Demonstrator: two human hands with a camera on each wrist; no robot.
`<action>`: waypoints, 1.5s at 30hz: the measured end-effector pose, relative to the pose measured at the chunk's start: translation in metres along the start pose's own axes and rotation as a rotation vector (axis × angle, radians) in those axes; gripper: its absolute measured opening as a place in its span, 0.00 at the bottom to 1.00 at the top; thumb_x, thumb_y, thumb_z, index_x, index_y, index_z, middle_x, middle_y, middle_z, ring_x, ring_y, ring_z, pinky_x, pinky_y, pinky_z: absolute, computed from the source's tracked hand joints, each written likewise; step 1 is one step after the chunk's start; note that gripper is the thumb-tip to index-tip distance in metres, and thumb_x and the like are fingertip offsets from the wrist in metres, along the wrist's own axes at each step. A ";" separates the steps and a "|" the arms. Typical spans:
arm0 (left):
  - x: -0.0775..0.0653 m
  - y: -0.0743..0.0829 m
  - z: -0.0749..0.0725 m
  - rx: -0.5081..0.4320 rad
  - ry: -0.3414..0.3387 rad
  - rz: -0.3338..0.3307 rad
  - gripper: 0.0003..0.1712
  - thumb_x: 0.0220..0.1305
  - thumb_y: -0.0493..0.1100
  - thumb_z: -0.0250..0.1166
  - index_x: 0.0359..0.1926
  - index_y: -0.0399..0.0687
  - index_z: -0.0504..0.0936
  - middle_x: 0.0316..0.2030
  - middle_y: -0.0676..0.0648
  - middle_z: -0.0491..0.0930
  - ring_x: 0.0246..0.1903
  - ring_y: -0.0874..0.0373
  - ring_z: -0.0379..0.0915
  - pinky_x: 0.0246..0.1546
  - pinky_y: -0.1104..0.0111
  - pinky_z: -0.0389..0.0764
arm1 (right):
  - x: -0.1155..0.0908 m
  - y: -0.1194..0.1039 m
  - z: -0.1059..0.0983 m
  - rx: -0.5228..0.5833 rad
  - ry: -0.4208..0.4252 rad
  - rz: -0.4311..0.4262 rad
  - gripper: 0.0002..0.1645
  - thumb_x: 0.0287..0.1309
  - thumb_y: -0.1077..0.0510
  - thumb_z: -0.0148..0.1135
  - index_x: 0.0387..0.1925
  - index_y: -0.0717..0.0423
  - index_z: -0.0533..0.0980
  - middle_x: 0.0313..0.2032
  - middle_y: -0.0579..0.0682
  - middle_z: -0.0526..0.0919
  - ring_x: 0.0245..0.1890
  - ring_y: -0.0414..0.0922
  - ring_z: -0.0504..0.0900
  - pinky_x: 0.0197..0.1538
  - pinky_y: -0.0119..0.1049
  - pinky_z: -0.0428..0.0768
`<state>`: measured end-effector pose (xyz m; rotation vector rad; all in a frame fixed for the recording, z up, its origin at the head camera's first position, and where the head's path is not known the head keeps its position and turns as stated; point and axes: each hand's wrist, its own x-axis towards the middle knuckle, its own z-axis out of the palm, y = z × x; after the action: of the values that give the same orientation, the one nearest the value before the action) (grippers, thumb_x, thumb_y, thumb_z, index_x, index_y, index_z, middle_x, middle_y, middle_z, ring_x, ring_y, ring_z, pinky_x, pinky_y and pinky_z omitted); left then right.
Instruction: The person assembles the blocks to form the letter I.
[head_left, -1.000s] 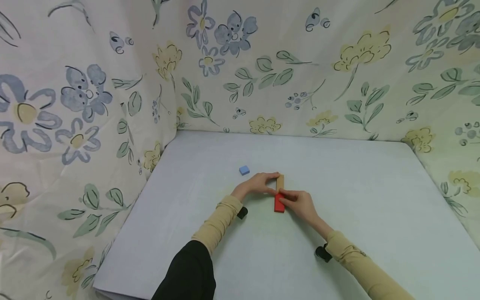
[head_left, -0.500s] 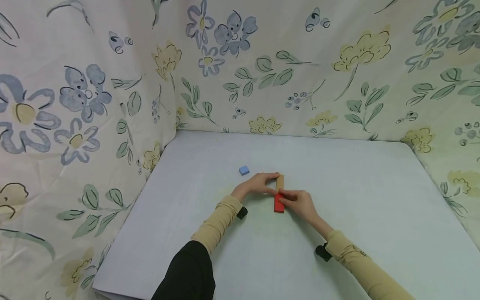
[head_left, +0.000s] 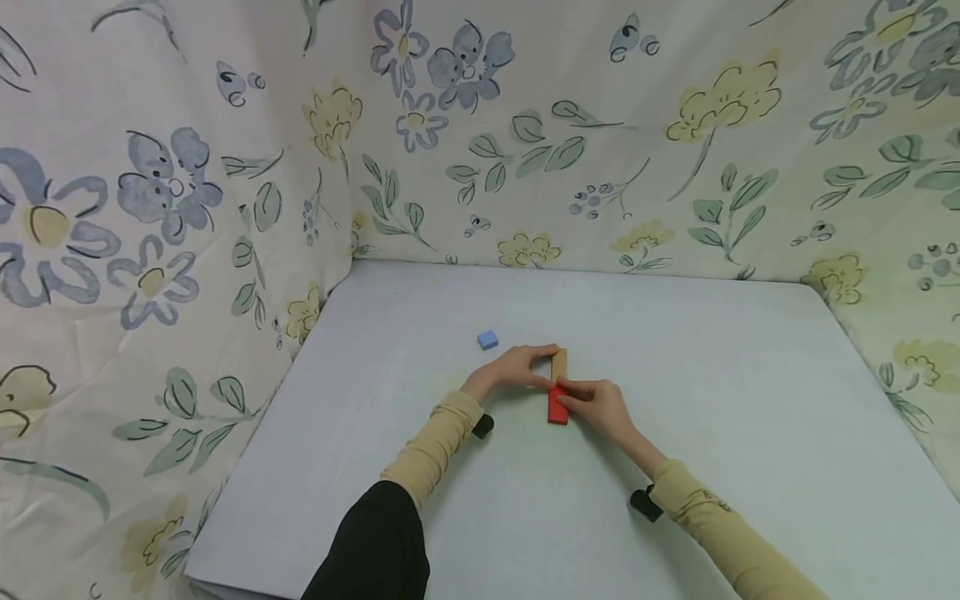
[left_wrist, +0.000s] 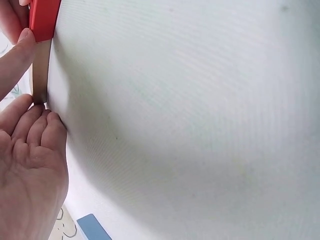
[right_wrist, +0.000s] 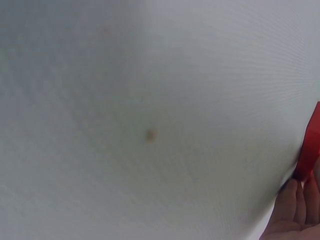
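End to end on the white table lie a plain wooden block (head_left: 559, 365) and a red block (head_left: 557, 408), the red one nearer the person. My left hand (head_left: 516, 367) spans the wooden block, fingertips at its far end and thumb by the seam with the red block. In the left wrist view the wooden block (left_wrist: 41, 70) meets the red block (left_wrist: 45, 20) directly. My right hand (head_left: 600, 406) holds the red block between thumb and fingers. The right wrist view shows only part of the red block (right_wrist: 310, 147), against the fingertips.
A small blue block (head_left: 487, 340) lies behind and left of my left hand. The white table (head_left: 720, 375) runs back to a floral cloth (head_left: 585, 167) hung behind and at the sides. Black wrist cameras sit under both sleeves.
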<state>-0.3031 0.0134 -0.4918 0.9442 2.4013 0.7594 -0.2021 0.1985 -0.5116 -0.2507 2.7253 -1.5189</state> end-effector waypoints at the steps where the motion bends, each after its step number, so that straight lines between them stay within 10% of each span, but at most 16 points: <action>1: -0.001 0.000 0.000 -0.004 -0.001 -0.002 0.41 0.60 0.50 0.66 0.72 0.53 0.59 0.71 0.50 0.58 0.71 0.55 0.52 0.71 0.63 0.56 | 0.000 0.000 0.000 0.002 -0.001 -0.003 0.22 0.54 0.61 0.67 0.52 0.60 0.79 0.51 0.57 0.82 0.53 0.53 0.80 0.52 0.47 0.79; 17: -0.007 -0.005 0.008 0.047 0.061 0.017 0.41 0.61 0.53 0.64 0.72 0.51 0.58 0.72 0.52 0.57 0.71 0.58 0.53 0.70 0.67 0.58 | 0.001 0.002 0.004 0.016 -0.003 -0.032 0.22 0.54 0.61 0.67 0.52 0.61 0.78 0.51 0.58 0.81 0.54 0.53 0.80 0.51 0.44 0.80; 31: -0.020 0.000 0.018 0.297 0.209 0.135 0.38 0.65 0.58 0.58 0.70 0.47 0.61 0.71 0.50 0.59 0.69 0.58 0.57 0.68 0.67 0.62 | -0.002 0.002 0.002 -0.018 0.020 0.003 0.22 0.53 0.60 0.68 0.51 0.58 0.79 0.50 0.55 0.82 0.54 0.51 0.80 0.53 0.42 0.79; 45: -0.039 -0.013 -0.024 0.010 0.433 0.022 0.37 0.60 0.53 0.65 0.68 0.50 0.66 0.68 0.52 0.65 0.67 0.59 0.61 0.67 0.65 0.65 | -0.004 0.001 0.000 0.000 0.004 0.016 0.21 0.54 0.60 0.68 0.51 0.60 0.79 0.51 0.56 0.82 0.55 0.52 0.79 0.55 0.48 0.78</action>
<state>-0.2970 -0.0307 -0.4737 0.8822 2.7655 1.0514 -0.1987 0.1996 -0.5121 -0.2255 2.7233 -1.5177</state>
